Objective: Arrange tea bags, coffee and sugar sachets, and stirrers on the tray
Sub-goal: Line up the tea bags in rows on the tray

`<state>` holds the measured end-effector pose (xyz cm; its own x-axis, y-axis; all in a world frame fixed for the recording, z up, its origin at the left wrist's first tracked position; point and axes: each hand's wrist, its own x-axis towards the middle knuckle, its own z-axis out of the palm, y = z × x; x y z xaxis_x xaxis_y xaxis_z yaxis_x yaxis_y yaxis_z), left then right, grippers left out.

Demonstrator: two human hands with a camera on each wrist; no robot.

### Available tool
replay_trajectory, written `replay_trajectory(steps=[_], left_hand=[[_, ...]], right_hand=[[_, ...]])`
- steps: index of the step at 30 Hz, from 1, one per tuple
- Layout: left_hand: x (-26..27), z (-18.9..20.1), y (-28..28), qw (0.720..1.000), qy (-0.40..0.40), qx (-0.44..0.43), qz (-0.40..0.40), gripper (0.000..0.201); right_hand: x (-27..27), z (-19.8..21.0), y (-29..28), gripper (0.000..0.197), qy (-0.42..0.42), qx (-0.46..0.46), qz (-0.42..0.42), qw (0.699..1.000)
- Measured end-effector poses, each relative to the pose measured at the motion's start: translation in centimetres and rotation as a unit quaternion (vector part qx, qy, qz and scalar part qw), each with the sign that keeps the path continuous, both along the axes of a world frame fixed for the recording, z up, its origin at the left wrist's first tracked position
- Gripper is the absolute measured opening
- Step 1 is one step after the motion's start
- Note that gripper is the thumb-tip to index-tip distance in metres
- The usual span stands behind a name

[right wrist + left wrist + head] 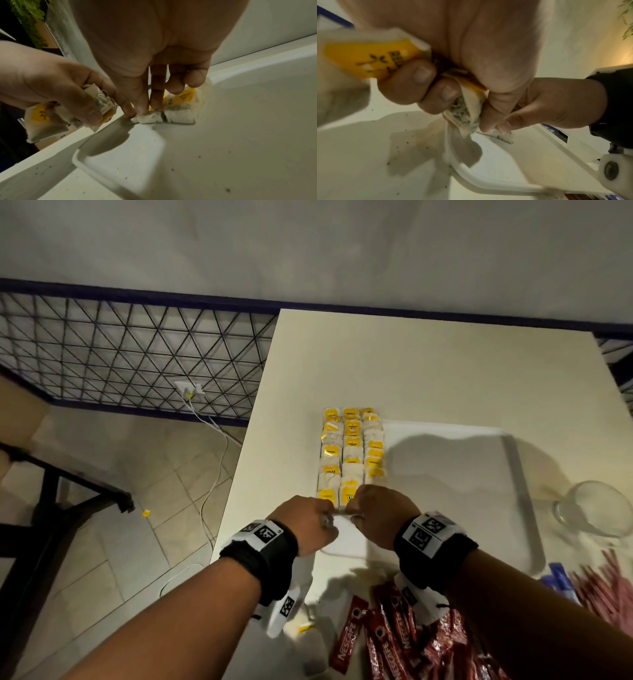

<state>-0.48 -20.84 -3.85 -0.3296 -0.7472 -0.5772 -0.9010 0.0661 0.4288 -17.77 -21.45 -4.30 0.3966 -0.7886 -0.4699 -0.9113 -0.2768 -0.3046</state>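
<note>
A white tray (455, 494) lies on the cream table. Three columns of tea bags (352, 446) with yellow tags fill its left side. Both hands meet at the near end of those columns. My left hand (308, 522) (428, 88) grips a bundle of tea bags (462, 112) (42, 121) in curled fingers. My right hand (376, 515) (145, 109) pinches the edge of one tea bag (171, 117) that lies on the tray by its left rim (89, 166). Red coffee sachets (394, 638) lie heaped near me.
Pink sticks (603, 583) and blue sachets (558, 577) lie at the near right. A clear glass (596, 508) stands right of the tray. A loose tea bag (305, 628) lies under my left wrist. The table's left edge (239, 474) drops to a tiled floor.
</note>
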Motion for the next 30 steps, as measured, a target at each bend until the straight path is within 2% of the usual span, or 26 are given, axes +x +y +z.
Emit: replay_trajectory(steps=[5,11,13,16,18,19,20,21,22,23,24,25,26,27,28,30], left_hand=[[-0.2,0.5,0.1,1.0,0.016,-0.018,0.009,0.032],[-0.5,0.8,0.0,0.998,0.011,-0.019,0.054,0.031],[-0.5,0.8,0.0,0.999,-0.003,-0.012,0.042,0.04],[-0.5,1.0,0.0,1.0,-0.001,-0.01,0.027,0.037],[-0.2,1.4,0.0,0.997,0.038,-0.015,0.065,0.035],[0.0,1.7,0.1,0.989,0.088,-0.024,0.119,0.028],[0.1,2.0,0.3,0.969,0.155,-0.033,0.191,0.016],[0.1,2.4,0.5,0.933,0.233,-0.026,0.274,0.008],[0.2,2.8,0.7,0.875,0.318,0.006,0.364,0.012],[0.3,3.2,0.9,0.793,0.405,0.063,0.451,0.013],[0.2,3.8,1.1,0.694,0.482,0.127,0.519,0.01],[0.2,4.3,1.2,0.603,0.539,0.184,0.559,0.006],[0.2,4.7,1.3,0.537,0.577,0.227,0.572,0.002],[0.1,4.9,1.4,0.505,0.597,0.247,0.573,0.004],[-0.1,5.2,1.5,0.493,0.606,0.25,0.572,0.007],[-0.7,5.5,2.0,0.487,0.617,0.244,0.568,0.01]], right_hand=[[-0.3,-0.5,0.3,0.029,0.005,-0.012,0.025,1.0],[-0.6,-1.2,0.3,0.025,-0.02,-0.041,0.016,0.999],[-0.7,-1.5,0.4,0.026,-0.026,-0.041,0.02,0.999],[-0.8,-1.8,0.4,0.027,-0.035,-0.038,0.024,0.998],[-1.0,-1.4,0.5,0.026,-0.05,-0.049,0.035,0.997],[-1.0,-1.0,0.5,0.024,-0.062,-0.056,0.039,0.996],[-1.1,-0.5,0.4,0.022,-0.083,-0.068,0.037,0.994],[-1.1,0.2,0.4,0.021,-0.115,-0.079,0.025,0.99],[-1.2,0.9,0.4,0.021,-0.157,-0.091,0.006,0.983],[-1.2,1.5,0.5,0.022,-0.205,-0.096,-0.015,0.974],[-1.1,2.0,0.7,0.023,-0.252,-0.097,-0.026,0.963],[-1.0,2.5,0.9,0.023,-0.29,-0.099,-0.029,0.951],[-0.9,3.1,1.2,0.02,-0.323,-0.1,-0.028,0.941],[-0.8,3.8,1.6,0.015,-0.35,-0.105,-0.026,0.931],[-0.6,4.7,2.0,0.012,-0.374,-0.111,-0.024,0.921],[-0.8,5.9,2.7,0.016,-0.404,-0.123,-0.008,0.906]])
